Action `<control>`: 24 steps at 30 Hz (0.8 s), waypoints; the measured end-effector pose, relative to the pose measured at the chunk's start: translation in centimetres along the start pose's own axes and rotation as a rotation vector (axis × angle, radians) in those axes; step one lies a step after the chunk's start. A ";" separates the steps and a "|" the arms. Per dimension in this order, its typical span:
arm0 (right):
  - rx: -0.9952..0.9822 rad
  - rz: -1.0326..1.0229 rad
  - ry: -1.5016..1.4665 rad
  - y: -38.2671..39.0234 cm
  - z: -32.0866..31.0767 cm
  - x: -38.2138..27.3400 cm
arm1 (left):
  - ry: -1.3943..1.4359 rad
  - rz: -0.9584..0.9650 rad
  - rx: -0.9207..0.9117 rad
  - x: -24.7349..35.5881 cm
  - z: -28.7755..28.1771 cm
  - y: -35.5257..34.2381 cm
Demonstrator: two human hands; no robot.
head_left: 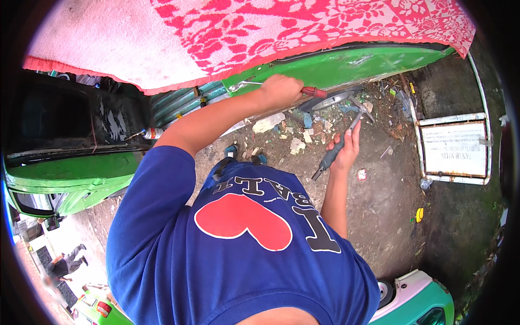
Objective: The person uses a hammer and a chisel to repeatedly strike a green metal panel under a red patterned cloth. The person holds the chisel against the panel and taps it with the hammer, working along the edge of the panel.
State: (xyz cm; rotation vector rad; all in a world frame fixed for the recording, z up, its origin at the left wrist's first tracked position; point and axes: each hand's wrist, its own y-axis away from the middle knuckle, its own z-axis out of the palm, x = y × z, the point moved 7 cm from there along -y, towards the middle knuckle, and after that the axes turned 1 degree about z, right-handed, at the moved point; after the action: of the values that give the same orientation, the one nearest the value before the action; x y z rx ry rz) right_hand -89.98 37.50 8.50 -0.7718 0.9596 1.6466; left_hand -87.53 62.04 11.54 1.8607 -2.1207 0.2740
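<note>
Both hands were busy: the left hand [281,89] gripped a red-handled screwdriver [314,92] against the green panel [346,67] (apparently to brace it), while the right hand [346,146] clutched a hammer [338,143] ready.

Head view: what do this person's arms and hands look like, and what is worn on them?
Both forearms are bare. The left hand and right hand wear no gloves; no watch or rings show. A blue short-sleeved T-shirt with a red heart print covers the shoulders and upper arms.

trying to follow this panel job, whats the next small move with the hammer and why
Probably a light tap: the right hand holds the hammer raised with its head near the green panel edge, where the left hand sets the red-handled tool.
</note>
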 end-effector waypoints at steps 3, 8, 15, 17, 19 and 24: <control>-0.134 0.101 0.178 -0.5 0.0 2.1 | -0.023 0.009 -0.030 0.3 0.1 -0.4; -0.059 0.029 0.128 -0.2 0.1 0.4 | 0.009 0.000 0.008 0.1 -0.4 0.0; -0.020 0.020 0.115 0.4 0.1 -0.2 | 0.019 -0.002 -0.017 0.1 -0.4 0.6; -0.115 0.095 0.267 1.0 1.1 1.0 | 0.005 0.016 -0.015 0.5 -0.6 0.8; -0.133 0.095 0.211 1.6 -0.1 1.9 | 0.011 0.033 -0.010 0.6 -0.7 1.0; -0.157 0.113 0.118 2.4 1.3 2.4 | 0.039 -0.011 -0.020 0.8 -1.2 1.4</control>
State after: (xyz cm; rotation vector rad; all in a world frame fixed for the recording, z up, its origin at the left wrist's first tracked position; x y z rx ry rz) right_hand -92.94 39.36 7.60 -0.9442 0.9803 1.8072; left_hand -88.92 61.93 13.06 1.8406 -2.0790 0.2835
